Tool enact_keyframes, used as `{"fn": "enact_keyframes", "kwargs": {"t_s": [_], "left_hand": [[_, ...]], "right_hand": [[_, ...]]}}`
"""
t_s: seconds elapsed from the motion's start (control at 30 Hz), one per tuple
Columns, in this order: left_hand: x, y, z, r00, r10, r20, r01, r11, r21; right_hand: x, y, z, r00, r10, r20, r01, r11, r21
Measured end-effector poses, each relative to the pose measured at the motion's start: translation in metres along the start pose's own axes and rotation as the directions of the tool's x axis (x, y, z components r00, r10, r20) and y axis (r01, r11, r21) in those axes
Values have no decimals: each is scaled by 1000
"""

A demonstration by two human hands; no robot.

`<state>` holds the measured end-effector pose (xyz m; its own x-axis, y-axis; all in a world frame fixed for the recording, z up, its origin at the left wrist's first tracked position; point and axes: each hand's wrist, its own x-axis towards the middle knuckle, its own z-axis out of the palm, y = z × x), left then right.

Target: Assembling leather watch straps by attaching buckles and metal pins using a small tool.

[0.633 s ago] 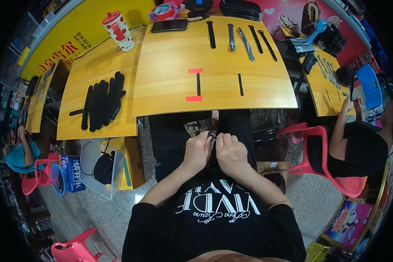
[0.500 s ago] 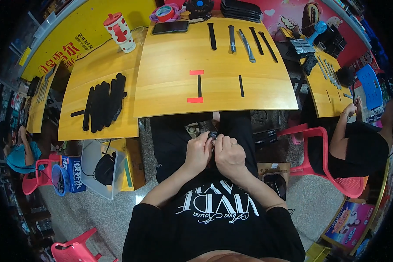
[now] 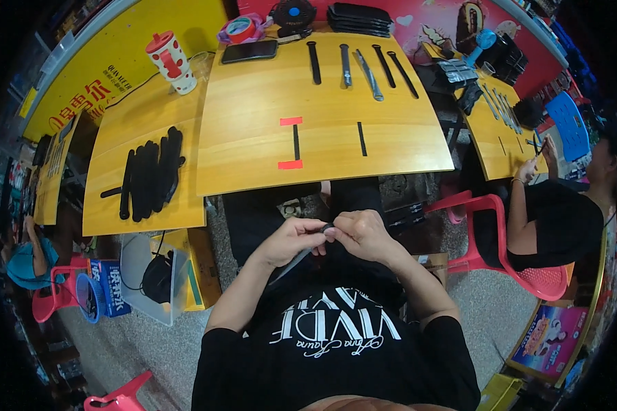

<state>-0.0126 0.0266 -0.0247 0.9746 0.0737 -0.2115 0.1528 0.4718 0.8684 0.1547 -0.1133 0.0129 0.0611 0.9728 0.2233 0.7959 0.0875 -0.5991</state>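
In front of my lap, below the table's near edge, both hands meet on a narrow grey strap [image 3: 293, 263] with a dark end. My left hand [image 3: 291, 241] is closed around it, thumb laid along the top, and a length of strap runs down toward my shirt. Against it, my right hand [image 3: 365, 233] pinches the dark end between thumb and fingers. Fingers hide most of that end. On the far part of the table [image 3: 253, 96] lie several similar straps, among them a black one [image 3: 313, 63] and a grey one [image 3: 345, 66].
Red tape [image 3: 291, 121] brackets a black strip [image 3: 296, 142]; another strip [image 3: 363, 139] lies right of it. A phone [image 3: 249, 51] and a fan [image 3: 294, 14] are at the back. A pile of black straps [image 3: 151, 175] covers part of the left table. A person [image 3: 555, 219] sits at right.
The view has shifted a little. My left hand has turned to lie flatter, with the thumb pointing right, and the grey strap now shows beneath it.
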Motion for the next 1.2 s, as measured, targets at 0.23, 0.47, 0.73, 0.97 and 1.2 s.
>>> {"fn": "enact_keyframes", "kwargs": {"t_s": [0.23, 0.47, 0.73, 0.97, 1.2], "left_hand": [[20, -5, 7, 990, -101, -101, 42, 882, -469], [19, -18, 29, 966, -48, -254, -119, 788, -604], [19, -15, 43, 948, -5, -318, -197, 777, -598], [16, -7, 31, 977, 67, -203, -164, 841, -515], [14, -1, 30, 976, 84, -203, -154, 920, -361]], "right_hand": [[0, -2, 11, 962, 1, -275, -82, 956, -281], [-9, -7, 21, 873, -342, -347, 21, 738, -675], [-8, -3, 6, 868, -450, -209, 179, 677, -714], [-1, 0, -3, 916, -333, -223, 179, 839, -514], [6, 3, -18, 901, -427, -68, 331, 782, -528]]}}
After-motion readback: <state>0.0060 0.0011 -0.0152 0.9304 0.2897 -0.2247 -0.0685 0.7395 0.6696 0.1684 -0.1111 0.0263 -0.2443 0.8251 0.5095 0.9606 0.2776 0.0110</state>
